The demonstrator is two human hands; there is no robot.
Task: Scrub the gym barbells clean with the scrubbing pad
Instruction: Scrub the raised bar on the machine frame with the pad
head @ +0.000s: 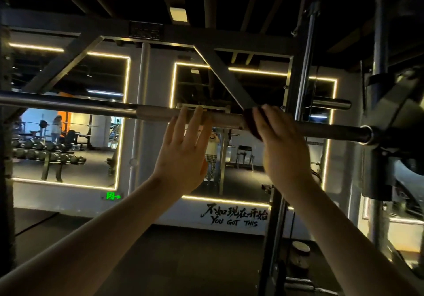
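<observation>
A long steel barbell (80, 107) runs level across the view at head height, held in a rack. My left hand (181, 155) is raised with straight, spread fingers, and its fingertips rest on the bar's lighter middle section. Just to the right, my right hand (284, 148) grips a dark scrubbing pad (250, 121) that is wrapped around the bar. The pad's far side is hidden by the bar and my fingers.
A dark rack frame (220, 75) crosses behind the bar. A vertical guide rod (305, 66) and the bar's carriage (378, 139) stand at the right. Lit mirrors on the wall ahead reflect a dumbbell rack (46, 153). Weight plates (300, 254) lie on the dark floor.
</observation>
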